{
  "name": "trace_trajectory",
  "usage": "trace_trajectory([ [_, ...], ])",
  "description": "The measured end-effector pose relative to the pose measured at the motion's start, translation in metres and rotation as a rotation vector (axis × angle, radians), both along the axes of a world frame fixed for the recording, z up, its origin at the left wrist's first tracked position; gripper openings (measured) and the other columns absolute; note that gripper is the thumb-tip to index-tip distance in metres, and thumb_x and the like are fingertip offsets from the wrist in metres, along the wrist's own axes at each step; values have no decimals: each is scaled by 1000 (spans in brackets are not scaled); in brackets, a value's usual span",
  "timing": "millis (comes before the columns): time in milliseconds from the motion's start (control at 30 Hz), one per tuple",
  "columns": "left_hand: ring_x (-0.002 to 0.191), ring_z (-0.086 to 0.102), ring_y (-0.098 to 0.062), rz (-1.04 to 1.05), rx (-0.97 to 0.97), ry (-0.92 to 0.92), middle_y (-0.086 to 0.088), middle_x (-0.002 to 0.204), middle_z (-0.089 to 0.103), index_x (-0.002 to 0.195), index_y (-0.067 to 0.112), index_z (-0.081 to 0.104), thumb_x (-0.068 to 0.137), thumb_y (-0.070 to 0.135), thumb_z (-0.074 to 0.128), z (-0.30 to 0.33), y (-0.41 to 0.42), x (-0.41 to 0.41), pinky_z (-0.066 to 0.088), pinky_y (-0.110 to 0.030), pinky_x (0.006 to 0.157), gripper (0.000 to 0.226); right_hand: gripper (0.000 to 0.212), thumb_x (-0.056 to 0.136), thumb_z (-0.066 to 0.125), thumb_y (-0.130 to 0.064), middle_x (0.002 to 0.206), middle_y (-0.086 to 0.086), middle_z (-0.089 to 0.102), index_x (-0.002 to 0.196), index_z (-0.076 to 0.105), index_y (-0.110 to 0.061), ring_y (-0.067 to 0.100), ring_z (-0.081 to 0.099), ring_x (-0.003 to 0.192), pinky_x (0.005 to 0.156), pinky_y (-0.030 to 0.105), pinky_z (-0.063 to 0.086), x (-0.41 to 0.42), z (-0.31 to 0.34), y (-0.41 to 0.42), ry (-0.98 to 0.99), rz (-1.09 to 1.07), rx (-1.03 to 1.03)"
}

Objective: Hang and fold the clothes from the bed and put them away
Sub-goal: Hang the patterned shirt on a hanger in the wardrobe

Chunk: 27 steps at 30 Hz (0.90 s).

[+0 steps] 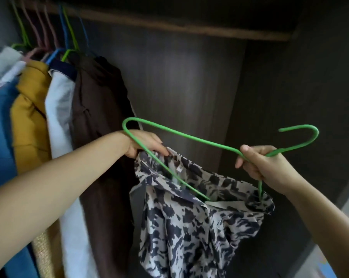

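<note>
At wardrobe front: right hand (263, 163) grips green hanger (181, 135) at the neck below its hook, steadying it tilted; left hand (144, 144) pinches the patterned blouse's (191, 221) collar edge, likely spreading it over the hanger's bare shoulder. Other shoulder sits inside already. Rail (169, 24) above, free space right of the brown garment (101, 121).

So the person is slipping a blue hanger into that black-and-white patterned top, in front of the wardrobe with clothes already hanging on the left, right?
Not quite: the hanger being slipped into the patterned top is green, not blue, as the head view shows. The rest holds: clothes already hang on the left of the wardrobe.
</note>
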<state>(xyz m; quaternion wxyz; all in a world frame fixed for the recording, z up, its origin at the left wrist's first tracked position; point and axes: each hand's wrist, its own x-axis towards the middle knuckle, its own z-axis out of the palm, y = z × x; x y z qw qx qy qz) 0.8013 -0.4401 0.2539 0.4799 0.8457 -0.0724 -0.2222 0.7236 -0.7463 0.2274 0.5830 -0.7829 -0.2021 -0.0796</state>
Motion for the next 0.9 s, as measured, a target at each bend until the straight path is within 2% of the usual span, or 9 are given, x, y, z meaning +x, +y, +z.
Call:
trace_trajectory([
  [100, 75, 69, -24, 18, -178, 50, -12, 82, 72, 91, 8, 72, 89, 10, 59, -1, -4, 2, 56, -41, 78, 13, 47, 82, 58, -53, 45, -5, 26, 60, 68, -12, 8, 20, 40, 38, 17, 17, -5, -1, 2, -2, -47, 254],
  [167, 66, 71, -21, -14, -331, 84, -12, 74, 73, 77, 11, 77, 82, 13, 63, 8, -12, -3, 60, -38, 67, 16, 47, 86, 51, -46, 43, -9, 24, 51, 62, -15, 6, 14, 39, 39, 17, 12, -9, -2, 14, -3, -45, 513],
  [267, 58, 70, -17, -115, -355, 52, -7, 66, 71, 61, 16, 76, 68, 21, 70, 24, -33, -15, 59, -30, 56, 11, 52, 90, 52, -46, 42, -7, 27, 45, 52, -20, 6, 14, 37, 39, 16, 13, -10, -2, 40, -43, 15, 771],
  [333, 59, 70, -15, -171, -321, 21, -6, 67, 72, 63, 14, 76, 81, 20, 66, 34, -41, -20, 59, -29, 57, 21, 49, 89, 52, -44, 42, -6, 33, 46, 47, -21, 6, 21, 35, 37, 16, 17, -7, -8, 52, -69, 43, 803],
  [533, 50, 66, -13, -48, -160, -62, -10, 63, 70, 65, 7, 75, 94, 10, 50, 52, -7, -16, 52, -21, 43, 38, 59, 80, 50, -63, 42, -3, 37, 45, 51, -16, 10, 31, 40, 43, 23, 27, -3, -49, 35, -54, -201, 228],
  [600, 71, 71, -23, 9, 13, -119, -14, 81, 73, 87, 4, 72, 93, 11, 57, 42, 12, -12, 60, -35, 64, 18, 60, 80, 49, -67, 42, -3, 38, 46, 51, -17, 9, 34, 39, 41, 18, 29, -4, -50, 23, -31, -255, 95],
  [700, 87, 68, -31, 127, 140, -102, -20, 97, 71, 100, -2, 67, 89, 15, 66, 17, 32, -7, 53, -43, 84, 20, 60, 83, 52, -67, 45, 1, 35, 49, 49, -18, 14, 31, 40, 40, 22, 28, -7, -39, 10, 66, -232, 81],
  [800, 66, 68, -21, 226, 40, -38, -10, 75, 71, 83, 5, 69, 88, 7, 65, -7, 38, 2, 56, -35, 69, 7, 57, 85, 48, -58, 45, 4, 32, 50, 47, -14, 16, 27, 40, 40, 21, 27, -10, -27, 10, 116, -154, -62],
  [900, 46, 65, -16, 346, -119, 53, -8, 57, 67, 81, 3, 64, 92, -2, 54, -22, 37, 11, 54, -26, 44, 15, 60, 96, 46, -48, 39, 0, 34, 45, 49, -15, 14, 27, 33, 38, 19, 24, -10, -19, 12, 189, -198, -247],
])
